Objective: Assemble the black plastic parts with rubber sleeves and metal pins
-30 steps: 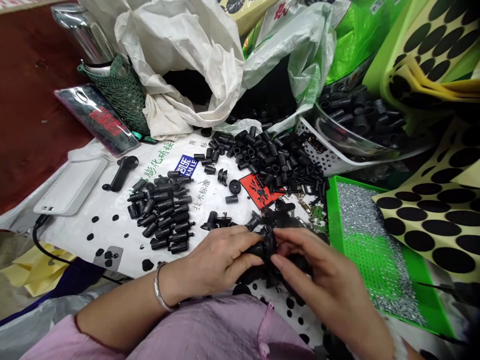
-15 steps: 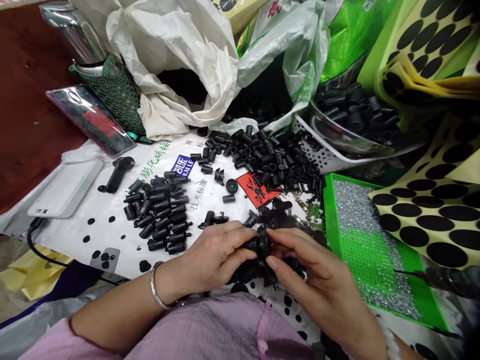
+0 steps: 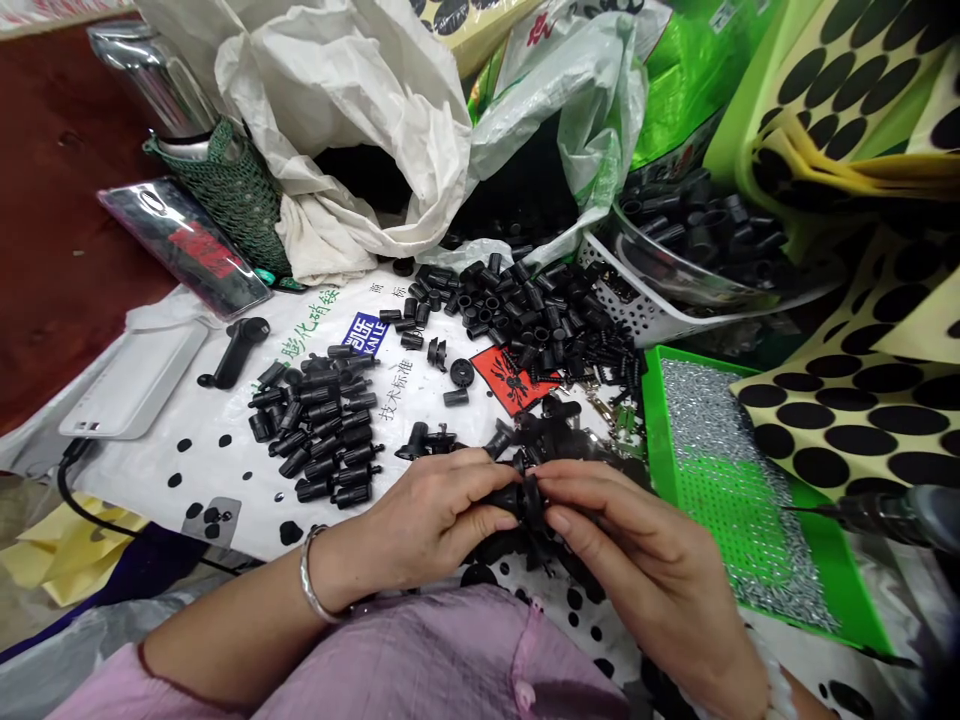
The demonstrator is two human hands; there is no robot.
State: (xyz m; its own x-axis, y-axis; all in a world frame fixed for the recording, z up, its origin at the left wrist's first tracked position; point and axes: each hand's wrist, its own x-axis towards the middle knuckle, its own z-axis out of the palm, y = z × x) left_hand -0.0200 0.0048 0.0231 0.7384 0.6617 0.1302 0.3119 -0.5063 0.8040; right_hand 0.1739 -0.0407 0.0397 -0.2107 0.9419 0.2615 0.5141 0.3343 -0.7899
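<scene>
My left hand [image 3: 442, 515] pinches a black plastic part [image 3: 504, 497] between thumb and fingers. Against its right end, my right hand [image 3: 630, 540] grips a round black plastic piece [image 3: 533, 500]; the two pieces touch, and whether they are joined I cannot tell. Under and behind both hands lies a dark heap of black parts [image 3: 555, 430], partly hidden by the fingers. Just beyond my left hand sits a loose black fitting [image 3: 420, 440]. Left of it, black cylindrical pieces [image 3: 322, 420] lie in rough rows on the white sheet [image 3: 247, 510].
A green tray [image 3: 862, 600] of small silvery pieces stands at right, beside a screwdriver-like power tool [image 3: 892, 515]. Behind are a heap of black caps [image 3: 517, 310], a white basket [image 3: 637, 295] and open sacks [image 3: 345, 90]. A white power bank [image 3: 135, 380] lies at left.
The black pieces between my hands have shifted slightly right and down, with the round piece turned a little. Both hands keep their hold. The whole view has moved slightly.
</scene>
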